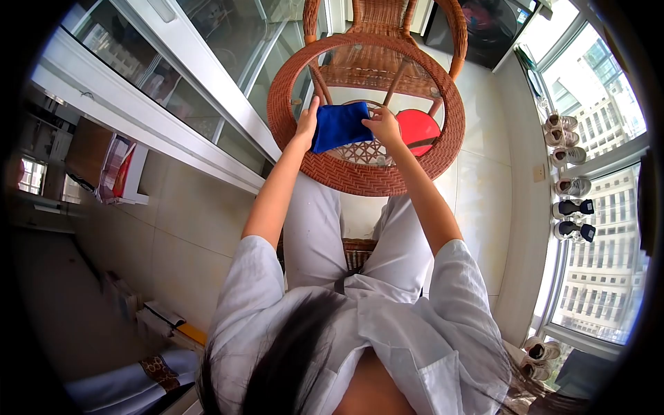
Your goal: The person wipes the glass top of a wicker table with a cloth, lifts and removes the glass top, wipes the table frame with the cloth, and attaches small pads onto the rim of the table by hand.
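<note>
A blue cloth (342,126), folded into a rough rectangle, is stretched between my two hands over the round glass-topped wicker table (366,185). My left hand (308,123) grips its left edge, thumb pointing up along the side. At the right edge, my right hand (382,126) pinches the cloth between thumb and fingers. Just right of that hand, a round red thing (419,128) shows at the table, partly covered by my right forearm; whether it lies on or under the glass I cannot tell.
A wicker armchair (373,66) stands across the table. Sliding glass doors (207,76) run along the left. Several shoes (573,187) line the window ledge on the right. A dark front-loading machine (477,28) is at the back right.
</note>
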Available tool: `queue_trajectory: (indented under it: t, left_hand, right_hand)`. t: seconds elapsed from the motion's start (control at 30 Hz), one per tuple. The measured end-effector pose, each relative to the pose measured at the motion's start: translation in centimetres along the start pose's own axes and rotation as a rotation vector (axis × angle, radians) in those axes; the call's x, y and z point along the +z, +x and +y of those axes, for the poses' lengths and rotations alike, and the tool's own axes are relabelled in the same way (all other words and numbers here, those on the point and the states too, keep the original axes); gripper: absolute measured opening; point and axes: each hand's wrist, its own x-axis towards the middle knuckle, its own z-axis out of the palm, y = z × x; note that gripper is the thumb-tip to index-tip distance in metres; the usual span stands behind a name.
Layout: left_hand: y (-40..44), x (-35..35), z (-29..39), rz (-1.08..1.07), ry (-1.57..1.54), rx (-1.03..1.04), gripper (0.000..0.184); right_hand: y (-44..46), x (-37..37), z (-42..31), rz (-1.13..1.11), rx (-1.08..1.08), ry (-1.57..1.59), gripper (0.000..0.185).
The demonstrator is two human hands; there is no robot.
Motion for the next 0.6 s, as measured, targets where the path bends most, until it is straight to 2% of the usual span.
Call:
queue_trajectory:
  t: [0.03,0.07,0.1,0.17,0.23,0.27,0.3,0.37,0.4,0.43,0.5,0.53,0.6]
  left_hand:
    - [-0.5,0.2,0.2,-0.021,0.049,0.021,0.061]
    - [-1.4,1.1,-0.2,0.126,0.168,0.181,0.06]
    - [-1.1,1.3,-0.8,0.134,0.297,0.27,0.058]
    - [-3.4,2.6,0.8,0.108,0.295,0.241,0.057]
    - [-3.3,3.1,0.4,0.112,0.246,0.28,0.057]
    - [-3.3,3.2,0.3,0.118,0.193,0.321,0.056]
    - [-3.7,3.2,0.6,0.118,0.193,0.319,0.056]
    - [-5.5,3.3,2.3,-0.042,-0.161,0.235,0.052]
    - [-6.0,3.3,2.6,-0.126,-0.28,0.211,0.047]
    - [-6.7,3.6,3.1,-0.129,-0.281,0.204,0.047]
    - [-8.0,4.5,3.9,-0.27,-0.433,0.068,0.044]
    - [-8.6,5.2,4.0,-0.3,-0.42,0.092,0.046]
    - [-8.3,6.2,3.0,-0.262,-0.255,0.247,0.05]
  right_hand:
    - [-0.3,0.4,0.1,0.0,0.0,-0.001,0.056]
    - [-0.6,0.9,0.2,0.029,0.033,-0.114,0.058]
    - [-0.9,1.0,0.1,0.057,0.066,-0.227,0.061]
    - [-0.3,2.3,2.0,0.123,0.024,-0.225,0.063]
    - [0.4,1.7,2.2,-0.269,0.108,-0.128,0.062]
    - [1.0,1.9,3.6,-0.399,0.074,0.078,0.056]
    - [0.2,1.4,3.2,-0.4,0.076,0.078,0.056]
    - [-3.5,-1.7,0.4,-0.431,0.208,0.883,0.038]
    - [-5.6,-3.6,-1.8,-0.476,0.234,1.11,0.035]
    - [-6.1,-4.1,-1.1,-0.457,0.357,1.38,0.038]
    - [-7.1,-4.6,-0.3,-0.6,0.272,1.752,0.038]
    - [-6.9,-4.3,0.5,-0.596,0.277,1.752,0.038]
    - [-5.8,-3.3,1.8,-0.371,0.403,1.774,0.037]
